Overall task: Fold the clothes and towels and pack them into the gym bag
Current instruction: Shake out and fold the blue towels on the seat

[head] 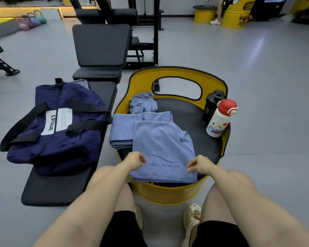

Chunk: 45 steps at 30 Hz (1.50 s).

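Hands meet over a blue towel (163, 150) printed YOGA FITNESS, spread on the yellow barrel seat (168, 193): left hand (135, 160) and right hand (199, 164) each pinch its near edge. Folded towels (121, 129) lie just left, crumpled cloth (143, 102) beyond. The navy gym bag (61, 125) rests on the black bench (57, 186), far left.

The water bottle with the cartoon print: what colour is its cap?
Red, with a white clasp; the water bottle itself is white. It shows in the head view.
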Each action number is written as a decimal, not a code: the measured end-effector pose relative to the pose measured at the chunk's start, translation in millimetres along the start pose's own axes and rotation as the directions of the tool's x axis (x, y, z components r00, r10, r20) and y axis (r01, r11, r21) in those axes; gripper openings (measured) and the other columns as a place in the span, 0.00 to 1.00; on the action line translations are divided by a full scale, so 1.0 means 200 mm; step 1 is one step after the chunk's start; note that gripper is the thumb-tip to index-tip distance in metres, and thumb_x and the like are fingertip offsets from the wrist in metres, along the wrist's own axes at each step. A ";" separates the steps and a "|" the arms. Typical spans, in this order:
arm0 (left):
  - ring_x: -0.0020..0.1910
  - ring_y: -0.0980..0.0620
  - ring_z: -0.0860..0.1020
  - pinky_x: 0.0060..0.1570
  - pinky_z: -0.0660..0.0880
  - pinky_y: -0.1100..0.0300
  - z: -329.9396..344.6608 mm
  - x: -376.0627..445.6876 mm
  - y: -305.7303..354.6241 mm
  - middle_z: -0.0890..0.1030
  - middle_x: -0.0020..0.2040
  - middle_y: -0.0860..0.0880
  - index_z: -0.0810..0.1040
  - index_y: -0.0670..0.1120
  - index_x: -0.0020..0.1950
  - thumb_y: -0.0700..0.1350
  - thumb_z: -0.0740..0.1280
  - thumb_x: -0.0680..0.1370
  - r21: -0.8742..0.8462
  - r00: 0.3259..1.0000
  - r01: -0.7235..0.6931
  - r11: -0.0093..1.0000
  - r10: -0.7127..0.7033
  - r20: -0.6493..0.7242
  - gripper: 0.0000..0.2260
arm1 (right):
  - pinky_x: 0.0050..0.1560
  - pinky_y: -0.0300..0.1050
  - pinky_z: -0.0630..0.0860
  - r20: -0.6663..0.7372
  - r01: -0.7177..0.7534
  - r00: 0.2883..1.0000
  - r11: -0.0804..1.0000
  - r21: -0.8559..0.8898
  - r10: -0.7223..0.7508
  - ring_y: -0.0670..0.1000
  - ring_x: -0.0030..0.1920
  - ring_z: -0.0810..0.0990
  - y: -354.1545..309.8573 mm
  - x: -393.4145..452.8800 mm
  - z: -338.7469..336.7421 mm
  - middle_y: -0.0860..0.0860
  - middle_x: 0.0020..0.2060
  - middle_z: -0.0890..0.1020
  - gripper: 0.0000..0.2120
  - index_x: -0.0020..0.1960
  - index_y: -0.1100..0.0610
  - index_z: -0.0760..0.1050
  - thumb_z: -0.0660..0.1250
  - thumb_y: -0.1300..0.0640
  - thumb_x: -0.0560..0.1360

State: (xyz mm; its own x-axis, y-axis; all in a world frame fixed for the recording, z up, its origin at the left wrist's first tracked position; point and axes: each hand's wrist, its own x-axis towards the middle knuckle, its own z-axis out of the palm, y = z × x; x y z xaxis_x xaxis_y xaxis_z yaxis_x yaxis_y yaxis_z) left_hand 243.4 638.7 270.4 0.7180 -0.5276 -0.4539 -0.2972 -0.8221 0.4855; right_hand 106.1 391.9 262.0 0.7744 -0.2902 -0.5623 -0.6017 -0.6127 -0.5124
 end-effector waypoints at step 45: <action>0.38 0.53 0.76 0.31 0.74 0.59 -0.41 0.36 0.19 0.77 0.43 0.49 0.73 0.42 0.66 0.45 0.65 0.79 -0.972 0.928 0.007 0.233 -0.363 -0.080 0.16 | 0.57 0.48 0.76 -0.347 0.130 0.841 0.466 0.875 0.416 0.56 0.57 0.77 -0.20 0.44 -0.44 0.57 0.57 0.78 0.18 0.62 0.62 0.74 0.69 0.57 0.74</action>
State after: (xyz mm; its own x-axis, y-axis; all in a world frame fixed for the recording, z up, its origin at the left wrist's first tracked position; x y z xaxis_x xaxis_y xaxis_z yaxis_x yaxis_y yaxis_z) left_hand 334.3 586.2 317.4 0.8250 -0.1742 -0.5376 0.5477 0.0123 0.8366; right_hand 216.6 326.1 290.0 0.4690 -0.7534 -0.4609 -0.3510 0.3198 -0.8801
